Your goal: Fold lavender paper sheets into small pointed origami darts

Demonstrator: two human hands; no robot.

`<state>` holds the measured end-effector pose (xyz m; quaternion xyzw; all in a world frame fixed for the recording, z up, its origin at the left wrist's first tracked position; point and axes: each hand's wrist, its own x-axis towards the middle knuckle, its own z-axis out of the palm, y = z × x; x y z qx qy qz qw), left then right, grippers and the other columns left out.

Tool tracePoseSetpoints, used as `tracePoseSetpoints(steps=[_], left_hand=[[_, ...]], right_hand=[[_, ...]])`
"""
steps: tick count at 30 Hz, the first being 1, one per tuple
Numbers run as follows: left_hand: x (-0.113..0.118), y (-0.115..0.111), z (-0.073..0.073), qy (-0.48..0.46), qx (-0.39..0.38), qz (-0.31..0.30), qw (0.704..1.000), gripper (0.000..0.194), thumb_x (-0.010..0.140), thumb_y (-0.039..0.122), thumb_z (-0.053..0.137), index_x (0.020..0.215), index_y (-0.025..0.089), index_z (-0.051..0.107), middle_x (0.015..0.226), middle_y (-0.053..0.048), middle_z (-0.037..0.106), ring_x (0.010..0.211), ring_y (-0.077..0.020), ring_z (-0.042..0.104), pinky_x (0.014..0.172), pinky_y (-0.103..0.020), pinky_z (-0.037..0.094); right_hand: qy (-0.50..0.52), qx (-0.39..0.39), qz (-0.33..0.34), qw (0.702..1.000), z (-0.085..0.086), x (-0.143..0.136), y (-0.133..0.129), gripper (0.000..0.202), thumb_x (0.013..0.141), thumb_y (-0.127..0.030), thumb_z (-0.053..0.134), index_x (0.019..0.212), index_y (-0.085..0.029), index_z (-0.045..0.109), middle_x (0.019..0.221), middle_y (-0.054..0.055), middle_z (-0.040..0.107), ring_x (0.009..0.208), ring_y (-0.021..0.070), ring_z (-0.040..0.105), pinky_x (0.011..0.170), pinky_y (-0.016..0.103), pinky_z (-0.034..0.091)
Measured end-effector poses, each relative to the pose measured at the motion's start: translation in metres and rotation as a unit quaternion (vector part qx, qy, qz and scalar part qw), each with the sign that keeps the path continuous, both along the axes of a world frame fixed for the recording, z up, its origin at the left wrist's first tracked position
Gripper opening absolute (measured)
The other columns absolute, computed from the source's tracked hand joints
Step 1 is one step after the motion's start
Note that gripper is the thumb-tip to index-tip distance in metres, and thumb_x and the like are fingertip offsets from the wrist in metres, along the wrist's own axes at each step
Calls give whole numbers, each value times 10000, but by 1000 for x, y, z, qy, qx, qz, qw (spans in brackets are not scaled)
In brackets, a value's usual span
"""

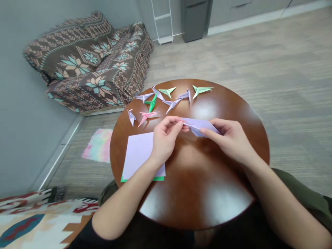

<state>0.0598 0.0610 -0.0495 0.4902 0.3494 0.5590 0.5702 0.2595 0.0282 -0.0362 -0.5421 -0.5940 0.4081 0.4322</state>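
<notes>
A partly folded sheet of lilac origami paper (pixel 198 125) is held above the table between both hands. My left hand (pixel 168 133) pinches its narrow left end between thumb and fingers. At the wider right end, my right hand (pixel 229 136) grips it, thumb on the near face and fingers behind, partly hidden. Below my left wrist lies a stack of lilac and green paper squares (pixel 138 152), partly covered by the forearm. Beyond my hands sit several folded paper birds, among them a pink one (pixel 147 117), a green one (pixel 151 103) and a pale green one (pixel 201 90).
The round brown table (pixel 186 193) has a glossy top with bright reflections. A sofa under a patterned cover (pixel 95 65) stands at the back left. On the floor are a pastel fluffy mat (pixel 100 145) and, farther back, a white rack (pixel 163 22).
</notes>
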Motion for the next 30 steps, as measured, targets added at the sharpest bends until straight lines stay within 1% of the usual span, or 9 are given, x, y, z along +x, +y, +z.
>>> tracePoseSetpoints(steps=[2, 4, 11, 17, 21, 24, 28, 30], left_hand=[[0, 0, 1, 1, -8, -9, 1000, 192, 841, 326, 808, 898, 165, 721, 841, -10, 728, 745, -113, 721, 794, -247, 625], [0, -1, 1, 1, -10, -19, 1000, 188, 833, 316, 817, 888, 159, 731, 844, -17, 738, 751, -116, 724, 784, -246, 630], [-2, 0, 4, -24, -11, -23, 999, 130, 804, 248, 844, 857, 157, 767, 852, -17, 751, 785, -117, 749, 774, -218, 641], [-2, 0, 7, -41, -36, -28, 998, 132, 770, 237, 868, 815, 159, 771, 816, -6, 746, 739, -110, 742, 721, -206, 647], [-2, -1, 10, -50, -59, -23, 997, 177, 733, 262, 892, 782, 157, 758, 762, 7, 727, 686, -99, 724, 666, -189, 636], [-2, -1, 11, -43, -78, -16, 996, 227, 698, 295, 911, 774, 157, 748, 734, 7, 725, 670, -100, 715, 638, -179, 619], [-2, 0, 12, -23, -101, -8, 995, 259, 698, 345, 900, 772, 151, 746, 702, -4, 721, 659, -104, 701, 596, -168, 589], [-2, -1, 13, -19, -113, 1, 993, 277, 701, 371, 891, 755, 143, 742, 678, -3, 707, 636, -99, 685, 577, -164, 576]], right_hand=[[-21, 22, -13, 999, 2, -1, -2, 266, 852, -453, 765, 820, -189, 774, 693, 12, 667, 625, 163, 567, 543, 271, 411], [-24, 30, -18, 999, 2, -2, -2, 251, 848, -440, 768, 835, -191, 788, 684, 12, 670, 612, 161, 561, 533, 270, 404], [-12, 32, -15, 999, 1, -1, -2, 235, 839, -430, 780, 828, -196, 797, 691, 12, 692, 617, 161, 569, 549, 267, 417], [-12, 29, -9, 999, 1, 1, -2, 232, 843, -426, 780, 825, -196, 803, 696, 16, 708, 615, 161, 576, 544, 266, 413], [28, 12, 1, 1000, 2, 0, -3, 200, 833, -404, 801, 828, -205, 817, 735, 17, 759, 629, 158, 625, 580, 256, 452], [50, -4, 18, 999, 3, -1, -3, 191, 818, -394, 818, 814, -202, 815, 731, 14, 765, 639, 156, 645, 583, 244, 461], [52, -9, 27, 998, 3, -1, -4, 193, 841, -379, 797, 808, -189, 801, 722, 14, 749, 631, 146, 624, 568, 238, 445], [46, -10, 27, 999, 3, -2, -4, 203, 858, -373, 776, 800, -179, 791, 699, 10, 726, 607, 134, 596, 543, 234, 417]])
